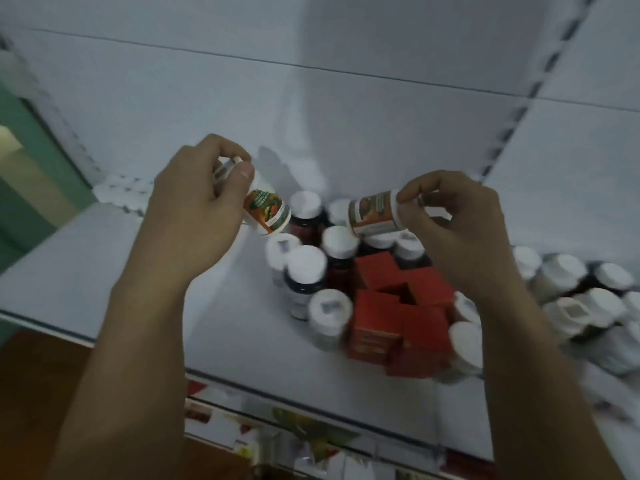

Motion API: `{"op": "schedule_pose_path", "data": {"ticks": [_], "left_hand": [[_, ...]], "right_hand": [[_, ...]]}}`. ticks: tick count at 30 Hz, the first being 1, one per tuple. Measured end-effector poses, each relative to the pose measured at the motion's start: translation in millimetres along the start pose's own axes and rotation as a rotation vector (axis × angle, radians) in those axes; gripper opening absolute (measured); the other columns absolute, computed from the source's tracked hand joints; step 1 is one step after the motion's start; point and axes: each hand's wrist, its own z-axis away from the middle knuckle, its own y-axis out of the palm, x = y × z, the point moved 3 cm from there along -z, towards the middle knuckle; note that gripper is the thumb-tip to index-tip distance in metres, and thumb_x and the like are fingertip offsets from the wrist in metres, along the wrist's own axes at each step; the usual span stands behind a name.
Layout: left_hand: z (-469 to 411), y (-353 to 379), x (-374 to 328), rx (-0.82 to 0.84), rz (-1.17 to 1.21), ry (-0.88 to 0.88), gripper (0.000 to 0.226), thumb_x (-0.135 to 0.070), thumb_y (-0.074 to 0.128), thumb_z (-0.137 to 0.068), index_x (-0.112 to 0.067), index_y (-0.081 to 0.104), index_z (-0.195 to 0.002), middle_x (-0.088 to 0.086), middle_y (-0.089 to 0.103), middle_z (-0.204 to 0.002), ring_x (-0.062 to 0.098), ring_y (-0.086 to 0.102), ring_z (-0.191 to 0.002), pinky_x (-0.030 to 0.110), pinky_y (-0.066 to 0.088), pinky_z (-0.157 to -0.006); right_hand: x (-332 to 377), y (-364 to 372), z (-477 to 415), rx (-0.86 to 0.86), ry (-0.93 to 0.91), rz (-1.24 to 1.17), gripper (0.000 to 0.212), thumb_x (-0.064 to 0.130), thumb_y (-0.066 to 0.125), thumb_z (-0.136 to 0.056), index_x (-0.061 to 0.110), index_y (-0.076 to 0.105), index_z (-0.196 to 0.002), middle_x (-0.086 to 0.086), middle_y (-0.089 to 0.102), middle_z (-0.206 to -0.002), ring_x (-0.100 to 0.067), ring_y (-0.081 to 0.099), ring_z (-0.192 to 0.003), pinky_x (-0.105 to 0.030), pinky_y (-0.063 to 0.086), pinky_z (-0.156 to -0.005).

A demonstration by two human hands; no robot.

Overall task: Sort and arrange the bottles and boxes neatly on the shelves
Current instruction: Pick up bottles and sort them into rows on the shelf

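My left hand [194,209] grips a white bottle with an orange and green label [266,211] by its cap end, tilted above the white shelf [104,271]. My right hand [457,223] pinches a second orange-labelled bottle [375,213] near its cap, held sideways over the pile. Below them stand several dark bottles with white caps [306,263] around a cluster of red boxes [398,306] in the middle of the shelf.
More white-capped bottles [588,289] crowd the shelf at the right. The shelf's back panel [311,116] rises behind, with a slotted upright [512,123] at the right. A lower shelf with colourful packets [311,441] shows beneath the front edge.
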Motion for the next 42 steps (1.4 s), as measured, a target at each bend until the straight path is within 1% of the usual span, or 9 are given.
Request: {"op": "schedule_pose_path", "data": {"ticks": [6,10,16,19,25,28,32,37,42], "left_hand": [[-23.6,-44.9,107.0,0.108,-0.122,-0.076,0.011,-0.035,0.051,-0.101,-0.037,0.059,-0.108,0.004,0.058,-0.11,0.0,0.057,-0.083,0.018,0.036,-0.066],[-29.6,-58.1,158.1,0.187,-0.175,-0.122,0.012,-0.034,0.054,-0.101,-0.035,0.06,-0.111,0.003,0.056,-0.111,0.019,0.058,-0.095,0.034,0.043,-0.075],[-20.7,-53.3,196.7,0.249,-0.186,-0.139,0.023,-0.029,0.062,-0.097,-0.032,0.061,-0.12,-0.002,0.055,-0.114,0.02,0.059,-0.107,0.04,0.05,-0.09],[-15.6,-50.0,205.1,0.208,-0.178,-0.107,0.03,-0.026,0.067,-0.094,-0.031,0.06,-0.123,-0.003,0.058,-0.12,0.018,0.059,-0.109,0.038,0.05,-0.09],[-5.3,-36.7,212.6,0.148,-0.032,-0.075,0.037,-0.03,0.072,-0.089,-0.031,0.056,-0.122,-0.01,0.061,-0.112,0.009,0.058,-0.096,0.029,0.047,-0.078],[0.3,-29.0,220.5,0.15,0.179,-0.174,0.042,-0.023,0.077,-0.086,-0.035,0.055,-0.12,-0.018,0.065,-0.104,-0.003,0.063,-0.085,0.009,0.045,-0.066],[1.1,-21.5,231.7,0.172,0.21,-0.234,0.053,-0.026,0.082,-0.083,-0.031,0.055,-0.128,-0.018,0.064,-0.111,0.001,0.061,-0.074,0.013,0.045,-0.066],[-0.5,-12.5,239.1,0.205,0.163,-0.205,0.05,-0.035,0.081,-0.084,-0.031,0.058,-0.129,-0.011,0.068,-0.113,0.002,0.064,-0.088,0.012,0.044,-0.074],[-3.0,-2.3,239.4,0.165,0.065,-0.121,0.058,-0.027,0.079,-0.086,-0.029,0.057,-0.14,-0.008,0.068,-0.115,0.011,0.064,-0.087,0.023,0.048,-0.08]], "right_hand": [[45.5,101.3,-42.3,0.165,-0.061,0.1,0.022,0.012,0.074,-0.088,0.027,0.065,-0.102,0.005,0.064,-0.112,-0.009,0.065,-0.104,-0.036,0.061,-0.081],[67.8,161.1,-79.8,0.361,-0.18,0.264,0.027,0.016,0.075,-0.086,0.022,0.071,-0.111,0.003,0.065,-0.111,-0.01,0.064,-0.101,-0.029,0.058,-0.085],[50.5,255.2,-109.9,0.689,-0.295,0.543,0.031,0.006,0.072,-0.084,0.016,0.07,-0.113,-0.003,0.061,-0.105,-0.022,0.06,-0.098,-0.021,0.041,-0.08],[34.3,286.2,-111.7,0.812,-0.342,0.645,0.042,0.003,0.064,-0.088,0.014,0.059,-0.128,-0.01,0.061,-0.114,-0.025,0.058,-0.101,-0.034,0.046,-0.086],[31.6,309.6,-110.9,0.844,-0.483,0.689,0.067,-0.002,0.057,-0.083,0.013,0.042,-0.146,-0.017,0.059,-0.1,-0.033,0.056,-0.089,-0.044,0.049,-0.075],[33.6,311.4,-110.8,0.808,-0.521,0.715,0.073,-0.004,0.058,-0.082,0.014,0.039,-0.15,-0.021,0.059,-0.099,-0.036,0.057,-0.091,-0.047,0.051,-0.075],[33.7,316.7,-110.4,0.803,-0.472,0.707,0.068,-0.002,0.058,-0.087,0.014,0.04,-0.15,-0.018,0.06,-0.114,-0.036,0.057,-0.103,-0.048,0.049,-0.086],[45.7,305.4,-96.8,0.67,-0.602,0.616,0.044,0.006,0.064,-0.088,0.011,0.06,-0.132,-0.012,0.059,-0.122,-0.032,0.056,-0.109,-0.047,0.05,-0.086],[54.2,307.8,-67.3,1.076,-0.553,0.507,0.053,0.019,0.069,-0.088,0.026,0.056,-0.139,0.001,0.053,-0.125,-0.019,0.053,-0.117,-0.04,0.048,-0.097]]}}
